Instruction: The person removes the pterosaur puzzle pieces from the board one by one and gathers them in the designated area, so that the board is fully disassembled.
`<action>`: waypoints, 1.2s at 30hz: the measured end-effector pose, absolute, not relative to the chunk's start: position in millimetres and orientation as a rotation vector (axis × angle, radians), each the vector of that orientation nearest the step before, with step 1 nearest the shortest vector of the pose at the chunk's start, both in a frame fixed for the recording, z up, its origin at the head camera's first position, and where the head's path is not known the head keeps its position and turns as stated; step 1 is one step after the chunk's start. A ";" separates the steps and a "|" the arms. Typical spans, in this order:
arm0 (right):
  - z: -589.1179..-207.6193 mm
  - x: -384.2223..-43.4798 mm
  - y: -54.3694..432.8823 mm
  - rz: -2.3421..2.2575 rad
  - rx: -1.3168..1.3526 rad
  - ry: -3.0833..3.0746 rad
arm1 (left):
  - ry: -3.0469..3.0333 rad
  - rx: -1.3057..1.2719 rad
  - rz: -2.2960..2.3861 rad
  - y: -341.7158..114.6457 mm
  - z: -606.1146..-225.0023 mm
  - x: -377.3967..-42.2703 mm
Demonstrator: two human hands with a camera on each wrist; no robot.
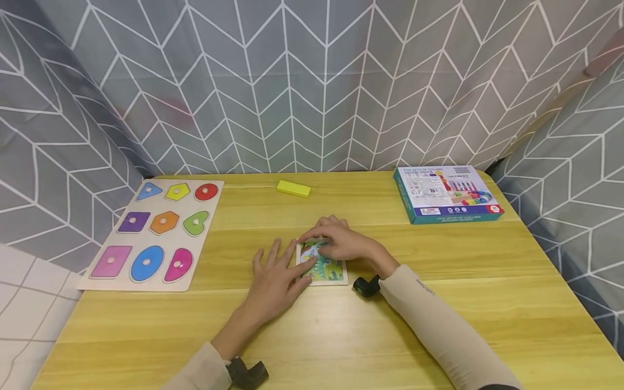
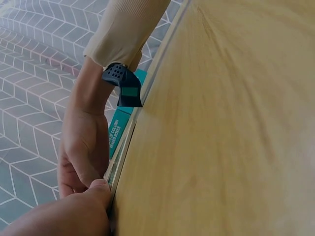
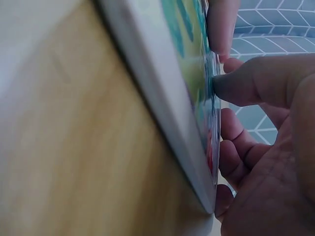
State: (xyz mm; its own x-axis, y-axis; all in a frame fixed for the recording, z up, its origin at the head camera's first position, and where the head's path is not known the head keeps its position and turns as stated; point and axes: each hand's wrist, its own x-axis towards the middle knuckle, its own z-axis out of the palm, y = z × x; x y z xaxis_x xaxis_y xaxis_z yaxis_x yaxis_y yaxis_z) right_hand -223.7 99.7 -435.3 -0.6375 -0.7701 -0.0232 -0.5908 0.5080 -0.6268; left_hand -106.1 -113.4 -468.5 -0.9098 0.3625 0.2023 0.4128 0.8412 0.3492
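Observation:
A small square picture puzzle (image 1: 331, 276) with a pale border and a green and blue picture lies flat on the table. My left hand (image 1: 275, 284) rests at its left side with fingers spread and fairly straight; the index finger and thumb reach over the picture. From the far right comes my right hand (image 1: 343, 241), thumb on the picture and index fingertip by the far left corner. In the right wrist view, the right thumb (image 3: 241, 87) meets the picture while the other fingers bend near the far edge. Whether they pinch a piece I cannot tell.
A board of coloured knobbed shapes (image 1: 205, 254) lies at the left on the wooden table (image 1: 312, 336). At the back stands a yellow block (image 1: 293, 188), and a teal and white box (image 1: 448, 195) lies at the back right. A patterned curtain (image 1: 312, 81) hangs behind.

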 end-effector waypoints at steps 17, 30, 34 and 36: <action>-430.8 -231.2 96.6 -0.722 -1.125 2.413 | -2.915 -0.624 -0.602 -113.8 -469.4 -105.0; -425.8 -235.7 91.6 -0.648 -1.129 2.395 | -2.941 -0.631 -0.593 -114.9 -469.8 -105.4; -424.4 -236.4 89.9 -0.617 -1.142 2.396 | -2.928 -0.632 -0.597 -114.5 -468.6 -104.9; -424.2 -236.8 88.8 -0.602 -1.145 2.398 | -2.923 -0.631 -0.603 -114.5 -468.7 -104.9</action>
